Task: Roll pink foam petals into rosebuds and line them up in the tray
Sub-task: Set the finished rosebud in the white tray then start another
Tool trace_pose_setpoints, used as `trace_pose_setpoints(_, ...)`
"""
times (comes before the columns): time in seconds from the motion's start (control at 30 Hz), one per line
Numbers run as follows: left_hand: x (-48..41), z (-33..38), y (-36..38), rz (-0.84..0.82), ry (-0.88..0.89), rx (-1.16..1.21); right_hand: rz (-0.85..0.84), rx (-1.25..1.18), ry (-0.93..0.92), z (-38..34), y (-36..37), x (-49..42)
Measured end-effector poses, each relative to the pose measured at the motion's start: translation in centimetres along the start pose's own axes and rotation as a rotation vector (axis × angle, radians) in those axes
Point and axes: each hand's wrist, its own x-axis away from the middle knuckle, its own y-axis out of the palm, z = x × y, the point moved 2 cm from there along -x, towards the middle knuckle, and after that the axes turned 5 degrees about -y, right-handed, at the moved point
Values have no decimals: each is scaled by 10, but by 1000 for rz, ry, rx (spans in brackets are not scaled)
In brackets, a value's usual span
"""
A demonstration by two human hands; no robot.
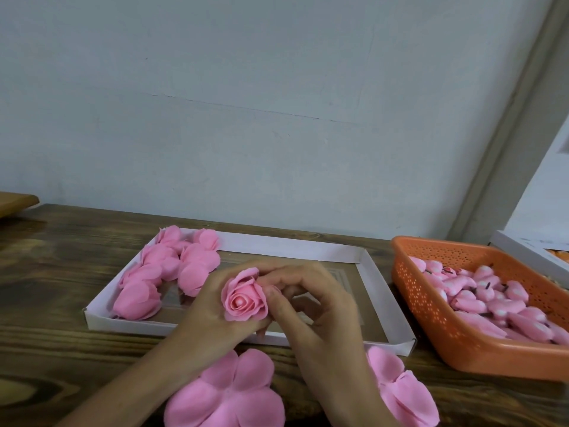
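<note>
The left hand (209, 303) cups the rosebud (244, 298) above the tray (381, 291) while the right hand (314, 306) pinches its outer petal. If either grip slackens, the soft, springy foam would likely unroll. Matte, layered finished buds (166, 272) crowd the tray's ten o'clock corner. Flat petal blanks (224, 392) lie on the wooden table (61, 272) at six.

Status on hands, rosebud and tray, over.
Left hand cups rosebud, right hand pinches its outer petal, over tray. Finished buds at tray's left end. Nothing in the way.
</note>
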Motion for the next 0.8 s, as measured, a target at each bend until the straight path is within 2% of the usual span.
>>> trace_pose_setpoints(0.2,-2,-3,-1,-59,9,-43,50,-118,47,-1,-3,-1)
trace_pose_setpoints(0.33,-4,-7,0,-60,29,-119,99,-92,57,0,-4,0)
trace_pose_setpoints(0.47,-4,-10,0,-26,46,-114,80,-104,45,-2,-2,0)
trace_pose_setpoints(0.67,-5,-8,2,-131,59,-89,79,-49,16,-2,-1,1)
trace_pose_setpoints(0.73,-5,-10,2,-120,61,-108,54,0,3,-3,-1,1)
trace_pose_setpoints(0.8,-6,-9,5,-40,38,-110,16,20,0,-3,-1,0)
